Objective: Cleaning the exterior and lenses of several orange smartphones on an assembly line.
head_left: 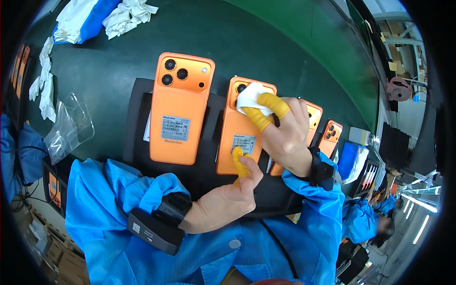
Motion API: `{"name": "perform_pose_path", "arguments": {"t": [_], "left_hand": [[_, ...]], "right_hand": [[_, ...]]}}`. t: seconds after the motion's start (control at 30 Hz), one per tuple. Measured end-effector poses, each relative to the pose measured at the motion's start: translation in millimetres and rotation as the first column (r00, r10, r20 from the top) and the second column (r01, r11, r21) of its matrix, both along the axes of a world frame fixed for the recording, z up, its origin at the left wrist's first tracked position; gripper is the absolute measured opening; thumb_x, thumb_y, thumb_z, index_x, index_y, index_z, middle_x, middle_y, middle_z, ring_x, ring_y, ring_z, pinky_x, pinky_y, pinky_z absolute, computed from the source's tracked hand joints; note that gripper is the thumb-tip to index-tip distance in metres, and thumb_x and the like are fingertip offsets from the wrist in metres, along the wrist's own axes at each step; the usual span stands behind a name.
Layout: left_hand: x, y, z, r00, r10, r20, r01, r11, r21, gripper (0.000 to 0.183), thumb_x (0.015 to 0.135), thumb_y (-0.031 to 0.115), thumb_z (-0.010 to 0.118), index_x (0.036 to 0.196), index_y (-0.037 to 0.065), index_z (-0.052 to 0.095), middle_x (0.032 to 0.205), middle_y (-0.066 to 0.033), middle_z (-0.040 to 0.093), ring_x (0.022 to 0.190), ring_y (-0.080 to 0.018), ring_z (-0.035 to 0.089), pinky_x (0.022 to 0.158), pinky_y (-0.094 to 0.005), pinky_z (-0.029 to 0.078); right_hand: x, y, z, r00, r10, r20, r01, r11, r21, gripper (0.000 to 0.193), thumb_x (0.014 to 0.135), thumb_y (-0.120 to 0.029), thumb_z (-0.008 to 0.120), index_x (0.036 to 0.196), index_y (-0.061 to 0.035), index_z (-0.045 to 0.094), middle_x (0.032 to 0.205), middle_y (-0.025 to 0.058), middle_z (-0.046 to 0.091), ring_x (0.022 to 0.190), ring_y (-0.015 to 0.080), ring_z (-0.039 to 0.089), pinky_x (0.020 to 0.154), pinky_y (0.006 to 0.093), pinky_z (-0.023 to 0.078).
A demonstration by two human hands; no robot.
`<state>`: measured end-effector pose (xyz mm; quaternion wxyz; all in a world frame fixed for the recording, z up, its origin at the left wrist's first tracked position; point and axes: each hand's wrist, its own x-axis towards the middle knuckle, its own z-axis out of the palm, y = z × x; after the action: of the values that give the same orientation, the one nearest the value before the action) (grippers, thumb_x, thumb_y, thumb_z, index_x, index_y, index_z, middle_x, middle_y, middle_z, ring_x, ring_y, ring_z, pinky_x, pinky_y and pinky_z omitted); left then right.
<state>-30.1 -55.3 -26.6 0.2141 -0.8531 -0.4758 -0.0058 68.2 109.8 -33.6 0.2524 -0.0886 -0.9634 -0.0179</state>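
Several orange smartphones lie back up in a row on a black tray (135, 107). On the second orange smartphone (232, 126), my right hand (289, 135) presses a folded white cloth (251, 96) against the camera area, covering part of the lenses. Yellow finger cots sleeve the fingers that grip it. My left hand (228, 197) is curled, its yellow-cotted fingertips holding that phone down at the lower edge of its label (243, 143). To the left, a larger-looking orange smartphone (178, 109) shows three lenses and a label. My right hand and wrist partly hide a third orange smartphone (311, 121).
Another orange smartphone (330, 137) lies at the right. White cloths (127, 18) and a blue-and-white bundle (83, 21) sit at the far left, above a clear plastic bag (71, 128). A green surface (266, 52) extends behind. Co-workers in blue (361, 221) are at right.
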Motion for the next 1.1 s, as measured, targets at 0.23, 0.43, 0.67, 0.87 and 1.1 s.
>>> {"name": "perform_pose_path", "arguments": {"t": [0.23, 0.43, 0.67, 0.87, 1.1], "left_hand": [[-2, 0, 1, 0.998, -0.001, 0.056, 0.001, 1.0, -0.002, 0.028, 0.071, 0.017, 0.06, 0.084, -0.006, 0.071, 0.08, -0.0138, 0.065, 0.094, -0.0308, 0.058, 0.085, -0.0327, 0.038], [-1, -2, 0, 1.0, 0.013, 0.023, -0.013, 1.0, 0.007, 0.028, 0.071, 0.015, 0.061, 0.086, -0.006, 0.07, 0.083, -0.0136, 0.066, 0.094, -0.0289, 0.059, 0.084, -0.0312, 0.038], [-4, 2, 3, 1.0, -0.013, -0.023, 0.014, 0.999, 0.043, 0.026, 0.071, 0.016, 0.06, 0.084, -0.005, 0.071, 0.08, -0.0134, 0.066, 0.093, -0.0287, 0.059, 0.081, -0.0301, 0.037], [-6, 4, 1, 1.0, 0.001, 0.005, -0.001, 0.999, 0.032, 0.015, 0.07, 0.019, 0.059, 0.06, 0.01, 0.062, 0.077, -0.0128, 0.067, 0.089, -0.0173, 0.058, 0.074, -0.0327, 0.023], [-7, 5, 4, 1.0, -0.006, 0.01, 0.005, 0.999, 0.043, 0.014, 0.071, 0.018, 0.058, 0.061, 0.009, 0.063, 0.083, -0.0148, 0.068, 0.084, -0.0146, 0.055, 0.075, -0.0326, 0.023]], "right_hand": [[11, -1, 6, 0.998, 0.02, 0.063, -0.024, 0.998, 0.054, 0.031, 0.054, -0.014, 0.07, 0.083, -0.0053, 0.073, 0.096, 0.01, 0.063, 0.077, 0.0228, 0.056, 0.065, 0.0342, 0.041], [3, 3, -4, 0.999, -0.034, -0.023, 0.036, 0.995, 0.096, 0.033, 0.054, -0.011, 0.072, 0.087, -0.0047, 0.073, 0.095, 0.011, 0.063, 0.077, 0.0226, 0.056, 0.062, 0.0329, 0.04], [12, 9, 6, 0.998, -0.05, 0.025, 0.047, 0.99, 0.13, 0.033, 0.053, -0.01, 0.071, 0.086, -0.0051, 0.073, 0.097, 0.0115, 0.063, 0.077, 0.0233, 0.056, 0.063, 0.0329, 0.041], [10, 2, 0, 0.999, 0.033, 0.021, -0.034, 0.999, 0.034, 0.029, 0.053, -0.01, 0.071, 0.081, -0.004, 0.073, 0.094, 0.0118, 0.063, 0.076, 0.0238, 0.056, 0.064, 0.034, 0.041], [6, 11, -1, 0.999, -0.032, -0.02, 0.034, 0.994, 0.1, 0.031, 0.056, -0.01, 0.07, 0.086, -0.0032, 0.073, 0.099, 0.0115, 0.062, 0.076, 0.0226, 0.054, 0.064, 0.0343, 0.04]]}}
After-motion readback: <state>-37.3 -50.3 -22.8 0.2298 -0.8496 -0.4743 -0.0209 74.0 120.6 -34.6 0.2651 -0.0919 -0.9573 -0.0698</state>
